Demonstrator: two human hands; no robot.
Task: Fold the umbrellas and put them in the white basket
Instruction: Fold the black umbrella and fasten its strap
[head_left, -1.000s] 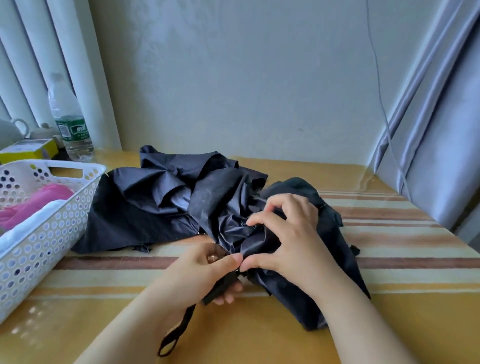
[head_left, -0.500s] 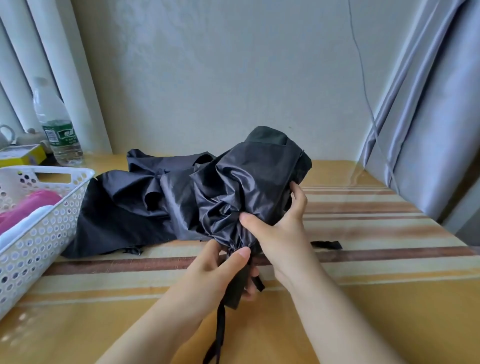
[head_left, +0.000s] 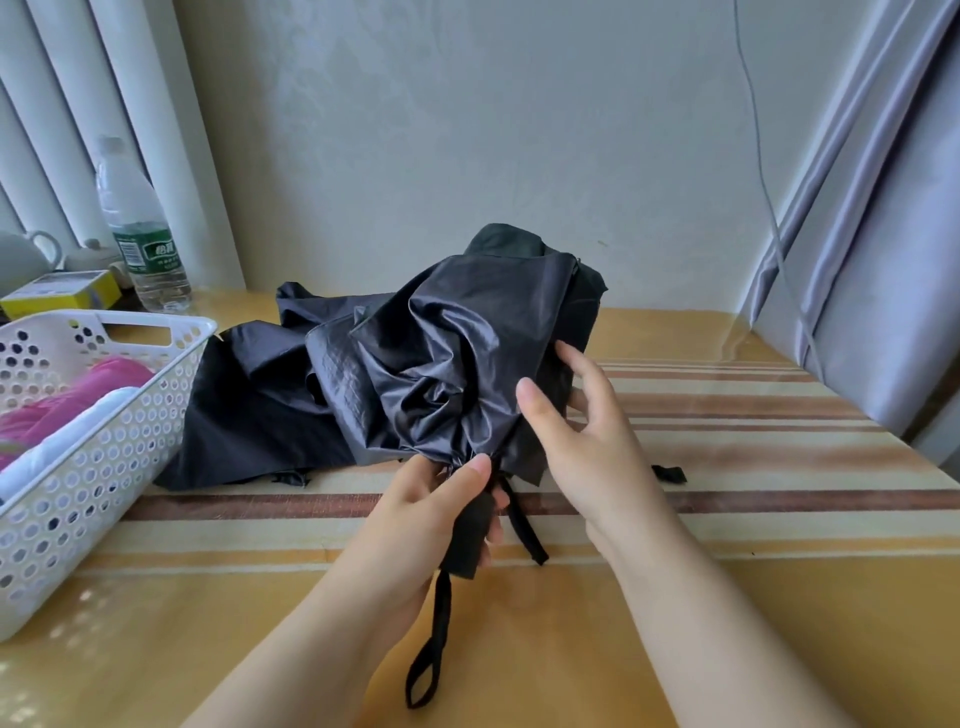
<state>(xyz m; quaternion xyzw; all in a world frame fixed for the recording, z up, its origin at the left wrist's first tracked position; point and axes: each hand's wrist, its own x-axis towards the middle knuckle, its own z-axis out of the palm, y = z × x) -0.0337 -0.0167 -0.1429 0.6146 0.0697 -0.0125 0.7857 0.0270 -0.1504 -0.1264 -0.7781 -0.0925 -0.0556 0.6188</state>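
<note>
Scanning from the left: white basket (head_left: 111, 415) at the bench (head_left: 753, 597) edge, pink and white bundles inside, water bottle (head_left: 141, 234) behind. A second black canopy (head_left: 249, 405) lies flat beside it. My left hand (head_left: 431, 514) is clenched round the black umbrella (head_left: 457, 353) handle, wrist strap (head_left: 431, 654) dangling. Right hand (head_left: 582, 436) has loosened since half a second ago, fingers spread against the raised canopy, gripping nothing.

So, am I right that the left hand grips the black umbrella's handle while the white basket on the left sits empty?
Not quite: the white basket is not empty; the head view shows pink and white items inside it. The rest stands: the left hand grips the black umbrella by its handle, and the basket is on the left.
</note>
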